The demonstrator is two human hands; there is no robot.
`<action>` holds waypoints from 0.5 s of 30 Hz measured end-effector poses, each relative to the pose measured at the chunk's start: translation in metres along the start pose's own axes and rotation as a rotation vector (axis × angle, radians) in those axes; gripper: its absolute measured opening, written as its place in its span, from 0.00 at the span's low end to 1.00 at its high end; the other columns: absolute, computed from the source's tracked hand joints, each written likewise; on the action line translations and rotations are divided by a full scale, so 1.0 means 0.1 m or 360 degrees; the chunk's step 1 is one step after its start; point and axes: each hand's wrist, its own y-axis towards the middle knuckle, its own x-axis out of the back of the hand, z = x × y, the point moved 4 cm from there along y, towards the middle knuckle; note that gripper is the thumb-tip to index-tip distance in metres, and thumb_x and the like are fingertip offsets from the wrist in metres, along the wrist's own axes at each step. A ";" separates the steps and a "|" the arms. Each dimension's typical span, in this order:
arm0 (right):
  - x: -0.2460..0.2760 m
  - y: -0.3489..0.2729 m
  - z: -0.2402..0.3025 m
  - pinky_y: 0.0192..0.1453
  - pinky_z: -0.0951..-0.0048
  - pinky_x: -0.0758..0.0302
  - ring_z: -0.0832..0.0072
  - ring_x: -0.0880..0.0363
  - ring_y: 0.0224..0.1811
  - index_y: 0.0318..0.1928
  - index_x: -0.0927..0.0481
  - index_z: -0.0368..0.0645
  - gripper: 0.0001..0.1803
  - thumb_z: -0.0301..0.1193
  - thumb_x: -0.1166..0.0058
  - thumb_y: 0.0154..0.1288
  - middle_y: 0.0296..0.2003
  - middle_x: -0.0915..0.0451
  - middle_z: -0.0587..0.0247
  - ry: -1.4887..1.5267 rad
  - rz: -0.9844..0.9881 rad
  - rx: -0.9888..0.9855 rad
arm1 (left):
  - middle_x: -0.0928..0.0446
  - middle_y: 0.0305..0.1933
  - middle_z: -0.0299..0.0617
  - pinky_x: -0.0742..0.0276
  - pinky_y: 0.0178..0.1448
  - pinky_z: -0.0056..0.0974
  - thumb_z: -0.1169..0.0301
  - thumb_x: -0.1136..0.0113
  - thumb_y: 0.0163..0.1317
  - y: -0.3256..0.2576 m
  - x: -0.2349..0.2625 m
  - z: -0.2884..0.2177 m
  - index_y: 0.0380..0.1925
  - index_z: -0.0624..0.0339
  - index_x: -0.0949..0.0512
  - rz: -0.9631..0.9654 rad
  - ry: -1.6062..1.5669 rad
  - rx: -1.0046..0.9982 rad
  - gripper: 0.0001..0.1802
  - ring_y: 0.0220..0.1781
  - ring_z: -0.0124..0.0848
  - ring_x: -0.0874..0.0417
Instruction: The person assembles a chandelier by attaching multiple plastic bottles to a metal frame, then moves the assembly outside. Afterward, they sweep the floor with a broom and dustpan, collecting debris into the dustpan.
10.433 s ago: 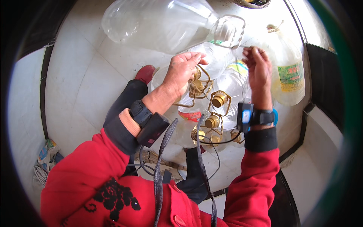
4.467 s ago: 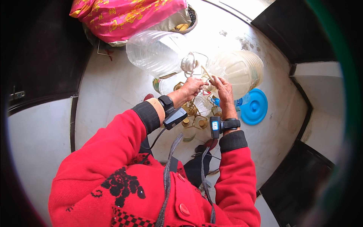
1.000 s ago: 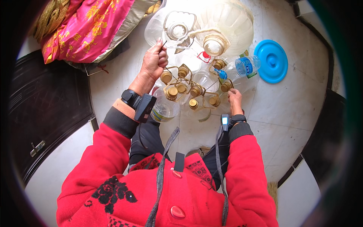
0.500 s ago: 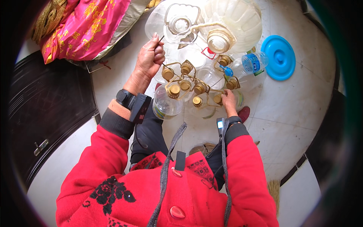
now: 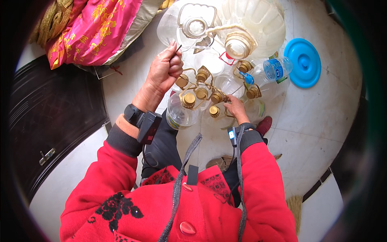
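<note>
My left hand [image 5: 166,68] is closed in a fist around a thin dark cord [image 5: 178,49], whose end sticks out above the thumb. Below it stand several clear plastic jugs [image 5: 180,113] with gold caps [image 5: 188,100] and tan carrying handles, crowded together. My right hand [image 5: 237,109] reaches in among the jugs at their near right side. Its thumb and fingertips are drawn together by a handle next to a gold cap [image 5: 216,97]; what they pinch is too small to make out. A clear bottle [image 5: 271,71] with a blue cap and blue label leans at the right of the cluster.
Behind the jugs stand a big cloudy plastic container [image 5: 262,28] with cord round its neck and a clear jug [image 5: 169,30]. A blue round lid [image 5: 302,63] lies on the pale floor. Pink flowered cloth [image 5: 92,30] is at far left, above a dark door [image 5: 52,121].
My right hand has moved left and slightly up, from a gold cap at the near right toward the middle of the jugs. The left fist keeps hold of the cord.
</note>
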 end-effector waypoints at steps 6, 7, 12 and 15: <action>0.02 0.00 0.15 0.45 0.64 0.32 0.58 0.29 0.43 0.40 0.27 0.46 0.19 0.37 0.46 0.45 0.37 0.26 0.50 0.0064 -0.0139 -0.0008 | 0.50 0.11 0.25 0.56 0.14 0.22 0.58 0.55 0.60 0.02 0.00 -0.08 0.21 0.57 0.34 0.0012 -0.0002 -0.0049 0.16 0.11 0.16 0.52; 0.02 0.01 0.15 0.45 0.64 0.32 0.58 0.29 0.43 0.40 0.27 0.46 0.19 0.37 0.45 0.45 0.37 0.27 0.50 0.0123 -0.0163 -0.0036 | 0.50 0.11 0.25 0.56 0.14 0.22 0.58 0.55 0.60 0.02 0.00 -0.08 0.21 0.57 0.34 0.0011 0.0004 -0.0050 0.16 0.11 0.16 0.52; 0.03 0.09 0.17 0.45 0.63 0.32 0.57 0.29 0.41 0.44 0.30 0.45 0.21 0.32 0.49 0.45 0.37 0.27 0.52 0.0235 -0.0211 -0.0029 | 0.50 0.11 0.25 0.57 0.14 0.22 0.58 0.55 0.60 0.04 -0.01 -0.03 0.21 0.58 0.34 0.0066 0.0033 -0.0054 0.16 0.11 0.16 0.52; 0.01 0.13 0.39 0.46 0.63 0.32 0.57 0.29 0.41 0.46 0.31 0.45 0.22 0.29 0.52 0.45 0.36 0.27 0.52 -0.0110 -0.0302 0.0175 | 0.50 0.11 0.25 0.57 0.14 0.21 0.58 0.55 0.60 0.02 -0.02 -0.02 0.21 0.58 0.34 0.0050 0.0005 -0.0065 0.17 0.11 0.16 0.52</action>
